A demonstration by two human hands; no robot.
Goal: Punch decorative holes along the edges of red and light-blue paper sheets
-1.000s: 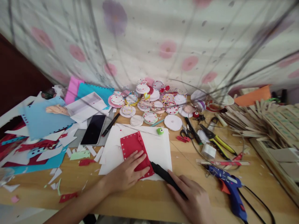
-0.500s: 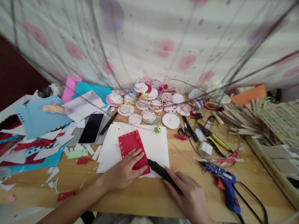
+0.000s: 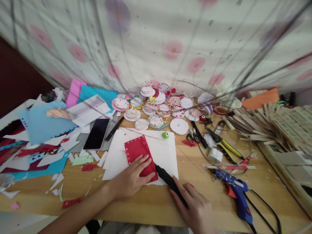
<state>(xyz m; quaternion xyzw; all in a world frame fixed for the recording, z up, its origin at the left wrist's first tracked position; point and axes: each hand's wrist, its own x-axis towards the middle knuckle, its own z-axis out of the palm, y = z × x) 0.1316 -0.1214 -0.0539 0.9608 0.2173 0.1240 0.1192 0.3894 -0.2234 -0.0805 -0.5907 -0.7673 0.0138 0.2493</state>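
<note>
A red sheet (image 3: 137,146) with small star-shaped holes along its top and left edges lies on white paper (image 3: 168,152). My left hand (image 3: 131,177) rests flat on the sheet's lower part, its fingers stretched out and apart. My right hand (image 3: 195,204) is wrapped around the handles of a black hole punch (image 3: 169,178). The punch's tip meets the sheet's right edge; its jaws are too dark to make out. A green frog-like bead (image 3: 166,135) sits on the white paper, above and right of the sheet.
A blue glue gun (image 3: 235,185), yellow-black pliers (image 3: 226,146) and scissors (image 3: 193,136) lie to the right. A phone (image 3: 97,134), a black pen (image 3: 114,129) and paper scraps (image 3: 40,152) are on the left. Wound bead discs (image 3: 156,121) cluster behind; craft sticks (image 3: 255,120) fill the far right.
My right hand and the punch handles have shifted slightly left. A bit of red now shows beside my right hand. My left hand stays on the red sheet.
</note>
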